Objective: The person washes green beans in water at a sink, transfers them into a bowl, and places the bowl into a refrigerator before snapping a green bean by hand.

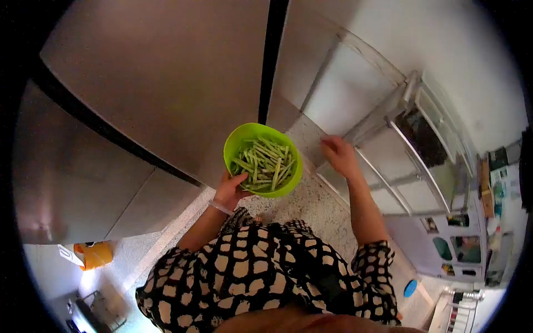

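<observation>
Above a speckled floor (327, 213), the left hand (229, 191) grips a bowl (239, 137) of beans (266, 162) at its near-left edge, probably light and best held there; the right hand (341, 158) is curled, contents unclear.

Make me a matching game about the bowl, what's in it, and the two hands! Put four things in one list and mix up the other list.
Things:
1. bowl
2. vegetable pieces
3. left hand
4. right hand

Clues:
A. holding the bowl
B. apart from the bowl
C. round and lime green
D. inside the bowl

Right pairs: 1-C, 2-D, 3-A, 4-B
</observation>
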Demonstrator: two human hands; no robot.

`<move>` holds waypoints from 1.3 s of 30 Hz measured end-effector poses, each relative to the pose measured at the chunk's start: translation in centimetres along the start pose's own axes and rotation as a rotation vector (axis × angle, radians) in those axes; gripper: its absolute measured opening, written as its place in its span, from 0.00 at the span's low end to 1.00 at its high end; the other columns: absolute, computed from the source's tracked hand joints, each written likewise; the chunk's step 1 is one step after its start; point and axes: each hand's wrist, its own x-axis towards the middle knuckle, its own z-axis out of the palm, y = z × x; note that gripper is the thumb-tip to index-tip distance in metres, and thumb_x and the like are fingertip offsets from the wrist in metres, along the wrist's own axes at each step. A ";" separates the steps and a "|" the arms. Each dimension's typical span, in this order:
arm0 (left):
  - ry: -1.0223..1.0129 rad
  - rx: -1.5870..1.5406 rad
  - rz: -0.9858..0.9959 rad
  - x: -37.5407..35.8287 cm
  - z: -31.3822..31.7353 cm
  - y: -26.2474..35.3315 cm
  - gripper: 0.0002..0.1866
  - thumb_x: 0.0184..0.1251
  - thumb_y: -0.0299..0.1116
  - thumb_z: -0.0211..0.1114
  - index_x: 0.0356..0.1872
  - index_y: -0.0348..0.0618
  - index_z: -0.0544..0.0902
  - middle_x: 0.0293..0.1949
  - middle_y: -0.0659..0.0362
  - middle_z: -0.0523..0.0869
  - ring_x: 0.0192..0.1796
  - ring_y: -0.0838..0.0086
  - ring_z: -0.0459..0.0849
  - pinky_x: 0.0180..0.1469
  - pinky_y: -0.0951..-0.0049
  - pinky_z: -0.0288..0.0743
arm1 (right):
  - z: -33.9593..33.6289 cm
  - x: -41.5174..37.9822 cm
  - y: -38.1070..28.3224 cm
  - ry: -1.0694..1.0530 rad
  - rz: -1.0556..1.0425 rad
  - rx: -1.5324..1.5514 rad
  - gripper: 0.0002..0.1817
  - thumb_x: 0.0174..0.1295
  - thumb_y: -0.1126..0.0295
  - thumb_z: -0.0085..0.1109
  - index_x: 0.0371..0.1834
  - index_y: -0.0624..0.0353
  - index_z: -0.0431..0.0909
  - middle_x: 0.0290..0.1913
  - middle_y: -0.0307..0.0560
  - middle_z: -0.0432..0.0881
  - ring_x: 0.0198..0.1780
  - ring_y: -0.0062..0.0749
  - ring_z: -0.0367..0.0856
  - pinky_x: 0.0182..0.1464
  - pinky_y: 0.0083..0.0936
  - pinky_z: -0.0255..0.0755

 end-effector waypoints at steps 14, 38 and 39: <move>0.730 -0.317 0.638 -5.8 10.3 -13.7 0.27 0.61 0.26 0.53 0.62 0.48 0.60 0.55 0.50 0.71 0.52 0.55 0.76 0.43 0.52 0.79 | 4.8 24.3 -3.8 -0.196 -0.918 -0.954 0.17 0.54 0.73 0.47 0.46 0.68 0.76 0.48 0.56 0.75 0.48 0.43 0.71 0.53 0.37 0.62; 0.792 -0.284 0.538 -4.6 8.9 -12.9 0.25 0.61 0.25 0.54 0.60 0.45 0.60 0.51 0.52 0.75 0.45 0.63 0.81 0.37 0.64 0.83 | -2.5 17.9 6.3 -0.176 -0.720 -0.723 0.17 0.53 0.56 0.56 0.22 0.60 0.81 0.30 0.50 0.80 0.41 0.46 0.75 0.47 0.36 0.70; 0.783 -0.265 0.521 -4.6 8.4 -12.9 0.26 0.61 0.24 0.55 0.60 0.45 0.60 0.51 0.52 0.75 0.45 0.63 0.81 0.37 0.64 0.83 | -3.0 17.0 7.3 -0.131 -0.674 -0.696 0.19 0.54 0.53 0.55 0.21 0.60 0.81 0.30 0.51 0.80 0.40 0.47 0.76 0.46 0.37 0.71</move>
